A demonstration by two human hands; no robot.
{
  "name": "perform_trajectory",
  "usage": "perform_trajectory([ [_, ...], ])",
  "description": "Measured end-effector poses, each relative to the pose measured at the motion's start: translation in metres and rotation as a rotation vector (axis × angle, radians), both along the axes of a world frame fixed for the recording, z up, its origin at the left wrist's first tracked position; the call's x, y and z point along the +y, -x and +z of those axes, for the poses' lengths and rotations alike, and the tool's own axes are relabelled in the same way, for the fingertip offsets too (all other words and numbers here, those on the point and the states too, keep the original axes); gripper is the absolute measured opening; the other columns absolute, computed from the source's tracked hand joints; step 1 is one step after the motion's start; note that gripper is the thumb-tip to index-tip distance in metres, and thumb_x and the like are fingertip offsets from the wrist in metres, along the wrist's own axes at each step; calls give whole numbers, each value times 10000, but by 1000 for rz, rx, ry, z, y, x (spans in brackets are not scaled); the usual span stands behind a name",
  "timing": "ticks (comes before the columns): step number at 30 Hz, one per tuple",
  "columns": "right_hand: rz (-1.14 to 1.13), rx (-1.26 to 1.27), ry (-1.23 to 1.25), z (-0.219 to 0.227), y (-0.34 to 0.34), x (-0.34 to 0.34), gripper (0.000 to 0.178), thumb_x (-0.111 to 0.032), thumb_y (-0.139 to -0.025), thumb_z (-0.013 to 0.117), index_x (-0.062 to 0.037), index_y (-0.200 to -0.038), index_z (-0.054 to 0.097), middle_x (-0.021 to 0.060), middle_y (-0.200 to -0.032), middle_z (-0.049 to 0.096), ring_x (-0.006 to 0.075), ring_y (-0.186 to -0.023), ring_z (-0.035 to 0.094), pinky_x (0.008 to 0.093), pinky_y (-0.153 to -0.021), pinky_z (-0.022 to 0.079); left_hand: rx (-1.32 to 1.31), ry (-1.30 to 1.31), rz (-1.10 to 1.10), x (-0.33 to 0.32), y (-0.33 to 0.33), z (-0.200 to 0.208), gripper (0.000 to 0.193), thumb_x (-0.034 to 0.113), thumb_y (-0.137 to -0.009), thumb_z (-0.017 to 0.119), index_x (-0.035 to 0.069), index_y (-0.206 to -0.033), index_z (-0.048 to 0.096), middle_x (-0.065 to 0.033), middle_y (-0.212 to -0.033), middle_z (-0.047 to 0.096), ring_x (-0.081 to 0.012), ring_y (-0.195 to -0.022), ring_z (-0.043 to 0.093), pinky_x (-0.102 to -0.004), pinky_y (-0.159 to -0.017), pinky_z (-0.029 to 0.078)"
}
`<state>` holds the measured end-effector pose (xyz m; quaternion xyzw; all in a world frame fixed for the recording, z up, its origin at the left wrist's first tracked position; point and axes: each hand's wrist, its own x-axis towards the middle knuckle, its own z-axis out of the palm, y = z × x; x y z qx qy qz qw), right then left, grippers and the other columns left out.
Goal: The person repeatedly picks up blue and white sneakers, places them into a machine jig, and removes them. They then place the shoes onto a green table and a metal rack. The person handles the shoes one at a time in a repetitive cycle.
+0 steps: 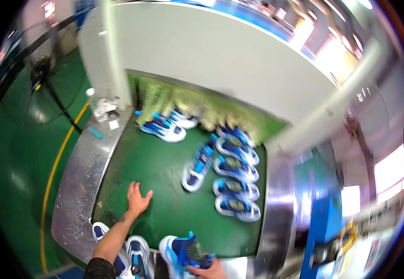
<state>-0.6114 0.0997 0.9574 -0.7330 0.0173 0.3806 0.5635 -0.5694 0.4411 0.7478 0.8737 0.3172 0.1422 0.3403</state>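
My left hand (138,200) reaches over the green conveyor belt (160,162) with fingers apart and nothing in them. Below it, my forearm passes above a blue-and-white sneaker (100,231) at the near left edge, and another sneaker (138,253) lies just right of the arm. My right hand (209,269), at the lower edge, grips a navy and bright-blue sneaker (178,253) with a white sole; its fingers are partly hidden. One single sneaker (197,168) lies slanted in the middle of the belt.
Several similar sneakers (237,188) form a column along the belt's right side. A pair (164,128) sits at the far left, before a blurred fringed curtain (202,109). Metal rims (83,174) flank the belt. A clear bottle (92,100) and a teal object (95,133) rest on the left rim.
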Motion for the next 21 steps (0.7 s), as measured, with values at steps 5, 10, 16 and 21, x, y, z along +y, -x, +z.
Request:
perform_trajectory([
  [5, 766, -954, -64, 132, -44, -74, 731, -158, -688, 788, -62, -1343, 479, 168, -1251, 578, 346, -1136, 576, 399, -943, 497, 662, 1738, -890, -146, 16, 167, 583, 430, -990, 459, 27, -1409, 410, -206, -1395, 480, -287, -1265, 499, -422, -1066, 404],
  [10, -304, -704, -230, 98, 73, -167, 788, -225, -812, 766, -37, -1431, 315, 179, -1353, 464, 329, -1242, 488, 399, -1064, 391, 147, 1618, -937, -235, 59, 301, 748, 345, -887, 561, -43, -1459, 276, -191, -1291, 558, -285, -1078, 617, -399, -988, 480],
  [16, -410, -537, -543, 120, 167, -245, 835, -257, -868, 718, -4, -1487, 218, 156, -1439, 403, 241, -1281, 425, 333, -1065, 357, -114, 1551, -1025, -406, 130, 298, 984, 277, -692, 718, -63, -1464, 211, -223, -1466, 359, -322, -1251, 505, -432, -1052, 438],
  [21, -997, -307, -713, 102, 302, -373, 631, -275, -920, 654, -15, -1423, 374, 100, -1321, 514, 195, -1169, 523, 311, -989, 428, 164, 1463, -1264, -569, 228, 306, 774, 293, -852, 633, -29, -1448, 258, -208, -1379, 452, -323, -1241, 499, -438, -1064, 403],
])
